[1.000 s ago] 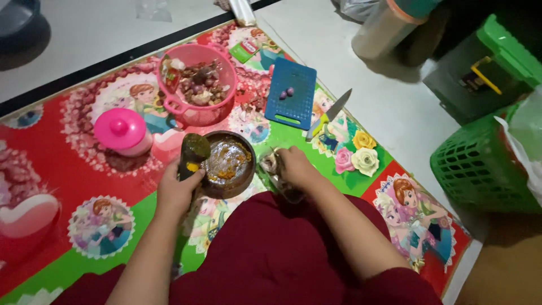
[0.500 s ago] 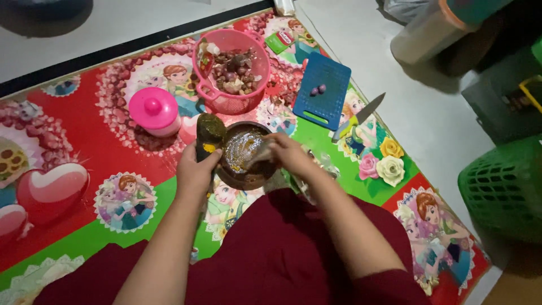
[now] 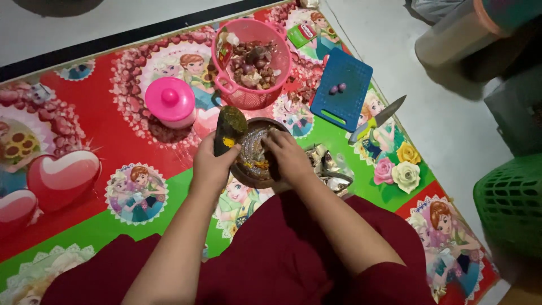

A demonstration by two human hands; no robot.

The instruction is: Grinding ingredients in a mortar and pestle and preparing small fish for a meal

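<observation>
My left hand (image 3: 212,165) grips a dark stone pestle (image 3: 228,127) smeared with green and yellow paste, holding it upright at the left rim of a round brown mortar (image 3: 247,169). My right hand (image 3: 289,155) reaches into the mortar from the right, fingers curled down onto the yellowish paste (image 3: 254,148); what they hold, if anything, is hidden. The mortar sits on a colourful cartoon-print mat (image 3: 84,141) in front of my lap, which is covered in dark red cloth.
A pink basket (image 3: 226,76) of shallots stands behind the mortar, with a pink lidded jar (image 3: 170,101) to its left. On the right lie a blue cutting board (image 3: 350,76) with two small shallots, a knife (image 3: 379,117), and a clear bag (image 3: 330,169) of fish pieces. A green basket (image 3: 511,203) stands far right.
My right hand has left the clear bag on the right and moved into the mortar. My left hand keeps hold of the pestle. The view has shifted a little.
</observation>
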